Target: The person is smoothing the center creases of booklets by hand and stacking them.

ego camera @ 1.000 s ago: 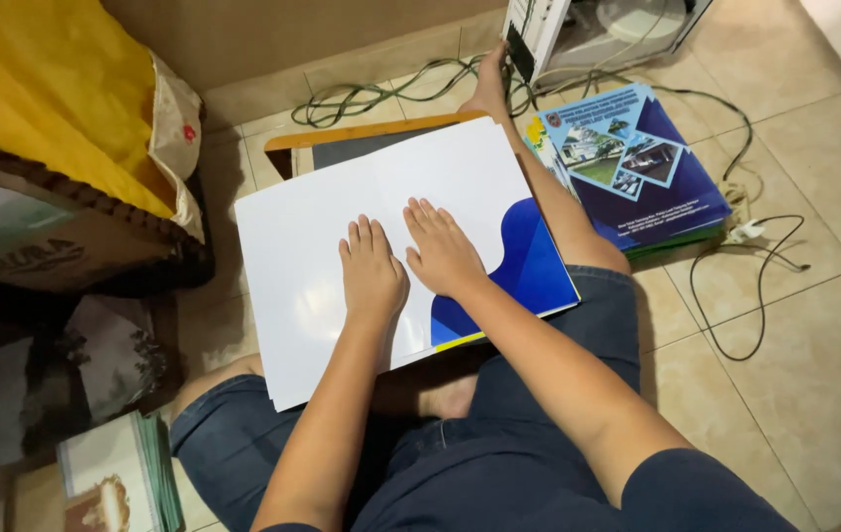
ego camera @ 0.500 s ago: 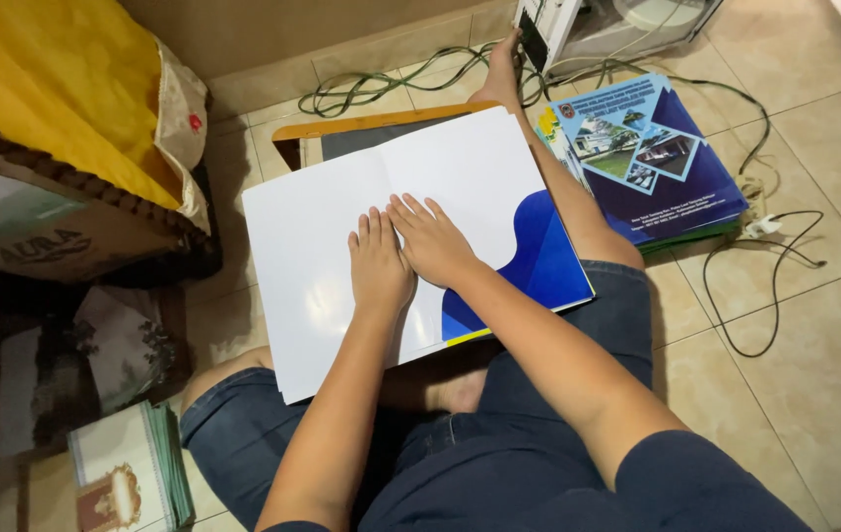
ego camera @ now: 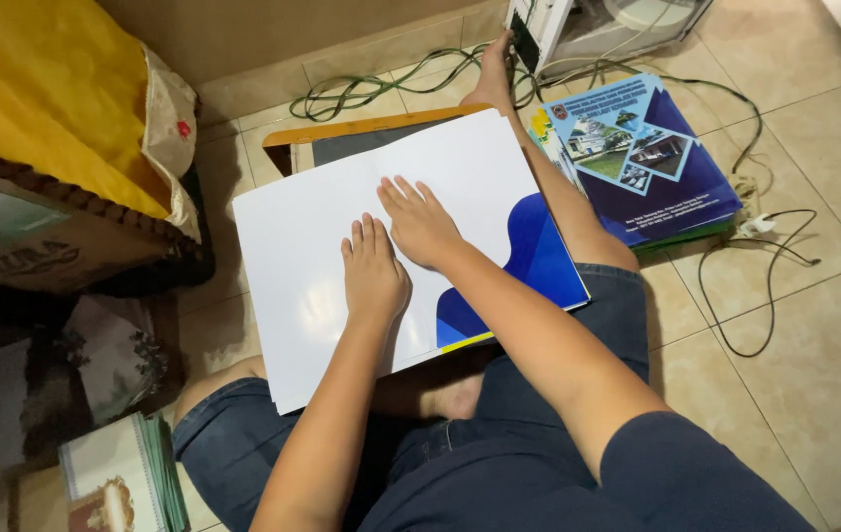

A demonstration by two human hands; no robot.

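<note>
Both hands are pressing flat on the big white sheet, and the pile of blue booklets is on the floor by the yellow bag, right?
Not quite. The left hand and right hand do press flat on the big white sheet, but the pile of blue booklets lies on the other side, by the person's right leg near the cables. The yellow bag is far left. The head view shows it.

Two hands (ego camera: pixel 373 276), one white sheet (ego camera: pixel 312 246), one stack of blue booklets (ego camera: pixel 647 158).

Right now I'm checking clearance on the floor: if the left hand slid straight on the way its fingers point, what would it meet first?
The left hand lies flat on the white sheet, fingers pointing away. It would probably cross bare sheet, then reach the wooden-framed board beyond its far edge.
</note>
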